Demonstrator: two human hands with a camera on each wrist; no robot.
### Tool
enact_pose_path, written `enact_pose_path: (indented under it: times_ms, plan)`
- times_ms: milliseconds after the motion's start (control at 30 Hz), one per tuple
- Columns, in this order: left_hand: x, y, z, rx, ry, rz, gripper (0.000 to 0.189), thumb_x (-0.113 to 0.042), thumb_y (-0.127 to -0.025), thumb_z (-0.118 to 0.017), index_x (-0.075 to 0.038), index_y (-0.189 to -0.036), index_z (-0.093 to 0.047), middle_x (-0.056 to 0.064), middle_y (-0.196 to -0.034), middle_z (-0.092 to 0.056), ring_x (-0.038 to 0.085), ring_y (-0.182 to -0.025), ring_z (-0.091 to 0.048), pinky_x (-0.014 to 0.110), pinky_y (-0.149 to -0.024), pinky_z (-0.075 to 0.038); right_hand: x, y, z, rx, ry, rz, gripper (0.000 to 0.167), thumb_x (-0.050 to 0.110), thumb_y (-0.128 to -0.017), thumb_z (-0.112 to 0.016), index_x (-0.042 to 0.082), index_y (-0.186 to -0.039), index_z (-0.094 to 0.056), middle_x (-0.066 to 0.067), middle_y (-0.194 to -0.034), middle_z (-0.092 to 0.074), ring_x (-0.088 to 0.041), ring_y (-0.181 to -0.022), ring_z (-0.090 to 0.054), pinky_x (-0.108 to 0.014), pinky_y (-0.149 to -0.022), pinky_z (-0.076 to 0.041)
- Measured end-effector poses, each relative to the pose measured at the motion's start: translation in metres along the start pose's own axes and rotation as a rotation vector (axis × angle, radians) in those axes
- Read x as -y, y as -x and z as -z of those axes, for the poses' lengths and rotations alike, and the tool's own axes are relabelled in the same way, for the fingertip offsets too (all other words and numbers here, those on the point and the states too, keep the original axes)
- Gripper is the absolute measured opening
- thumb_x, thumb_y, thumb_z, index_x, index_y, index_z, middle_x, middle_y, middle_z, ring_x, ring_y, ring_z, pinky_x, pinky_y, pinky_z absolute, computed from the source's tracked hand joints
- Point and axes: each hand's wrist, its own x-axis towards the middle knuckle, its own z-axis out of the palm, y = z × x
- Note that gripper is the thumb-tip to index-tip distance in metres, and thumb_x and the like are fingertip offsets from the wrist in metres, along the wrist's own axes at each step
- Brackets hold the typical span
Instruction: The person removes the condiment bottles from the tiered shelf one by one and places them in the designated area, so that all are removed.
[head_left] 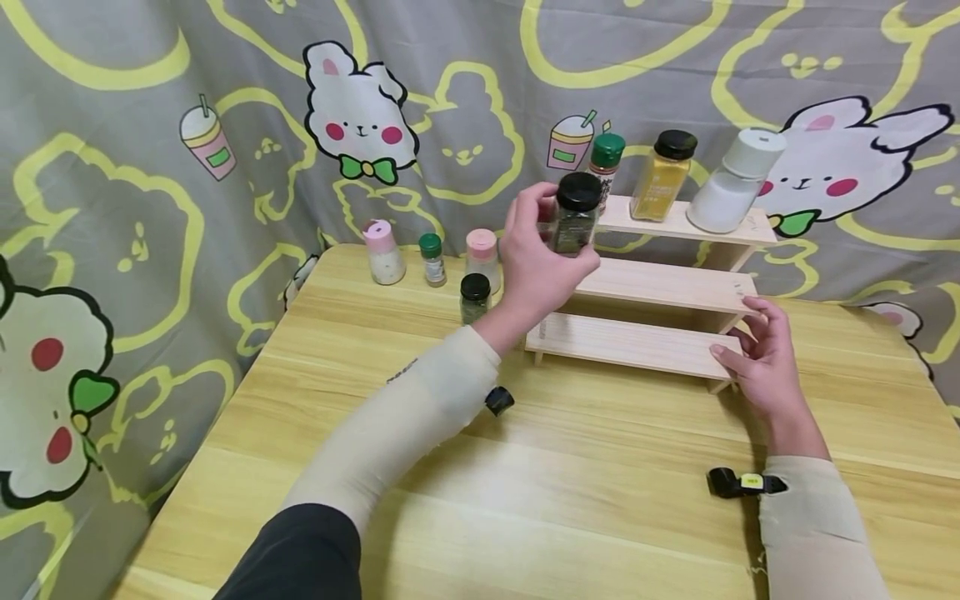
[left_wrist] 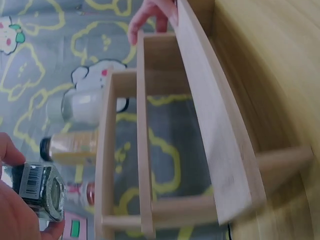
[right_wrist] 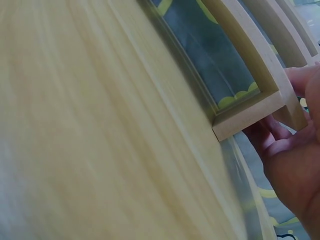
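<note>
My left hand (head_left: pixel 542 268) grips a glass spice jar (head_left: pixel 574 232) with a black lid and dark contents, held up in front of the left end of a three-tier wooden shelf (head_left: pixel 637 340). In the left wrist view the spice jar (left_wrist: pixel 44 192) shows a barcode label. My right hand (head_left: pixel 771 360) holds the shelf's right end, the thumb on the lowest tier and the fingers about the side. On the top tier stand a green-lidded shaker (head_left: pixel 606 158), partly hidden, a black-capped yellow spice bottle (head_left: pixel 662 179) and a white-lidded jar (head_left: pixel 723 196) of white contents.
Left of the shelf stand a pink-lidded jar (head_left: pixel 386 260), a small green-capped bottle (head_left: pixel 433 262), another pink-lidded jar (head_left: pixel 482 250) and a black-lidded jar (head_left: pixel 476 300), partly behind my left arm. A patterned curtain (head_left: pixel 465 100) hangs behind the wooden table (head_left: pixel 585 500).
</note>
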Motion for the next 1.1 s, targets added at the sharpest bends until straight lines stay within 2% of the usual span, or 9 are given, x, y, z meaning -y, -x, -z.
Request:
enact_pose_path:
  times_ms: [267, 533, 767, 933, 1100]
  plan:
    - [0.015, -0.006, 0.036, -0.096, -0.047, 0.033, 0.072, 0.000, -0.063, -0.080, -0.010, -0.127, -0.051, 0.004, -0.110, -0.054, 0.014, -0.099, -0.053, 0.026, -0.076, -0.054, 0.002, 0.000, -0.001, 0.006, 0.012, 0.002, 0.079, -0.039, -0.077, -0.045, 0.003, -0.144, -0.039, -0.010, -0.138, -0.048, -0.025, -0.108, -0.056, -0.020, -0.076, -0.055]
    - [0.030, -0.008, 0.074, -0.193, -0.064, 0.063, 0.068, 0.004, -0.064, -0.081, -0.008, -0.124, -0.052, 0.004, -0.110, -0.055, 0.012, -0.096, -0.055, 0.028, -0.075, -0.056, 0.004, -0.001, -0.001, 0.036, 0.078, 0.009, 0.079, -0.038, -0.077, -0.046, 0.002, -0.145, -0.037, -0.009, -0.138, -0.047, -0.023, -0.109, -0.055, -0.017, -0.077, -0.053]
    - [0.046, -0.005, 0.103, -0.219, -0.098, 0.049, 0.067, -0.007, -0.067, -0.086, -0.010, -0.124, -0.052, 0.002, -0.108, -0.054, 0.011, -0.098, -0.052, 0.031, -0.075, -0.053, 0.004, -0.001, -0.001, 0.044, 0.095, 0.005, 0.078, -0.037, -0.078, -0.046, 0.003, -0.145, -0.037, -0.009, -0.139, -0.046, -0.024, -0.109, -0.054, -0.017, -0.078, -0.053]
    - [0.060, -0.002, 0.116, -0.220, -0.108, 0.069, 0.066, 0.000, -0.066, -0.082, -0.010, -0.124, -0.051, 0.003, -0.108, -0.054, 0.012, -0.099, -0.051, 0.034, -0.080, -0.055, 0.004, -0.001, -0.002, 0.044, 0.084, -0.002, 0.079, -0.037, -0.079, -0.046, 0.004, -0.145, -0.037, -0.009, -0.138, -0.045, -0.023, -0.109, -0.055, -0.018, -0.077, -0.054]
    - [0.074, 0.006, 0.126, -0.217, -0.138, 0.109, 0.067, -0.001, -0.065, -0.083, -0.011, -0.123, -0.051, 0.002, -0.112, -0.052, 0.012, -0.100, -0.052, 0.034, -0.079, -0.054, 0.004, 0.000, -0.002, 0.043, 0.087, -0.003, 0.078, -0.037, -0.079, -0.046, 0.004, -0.145, -0.037, -0.009, -0.138, -0.045, -0.023, -0.109, -0.055, -0.018, -0.077, -0.054]
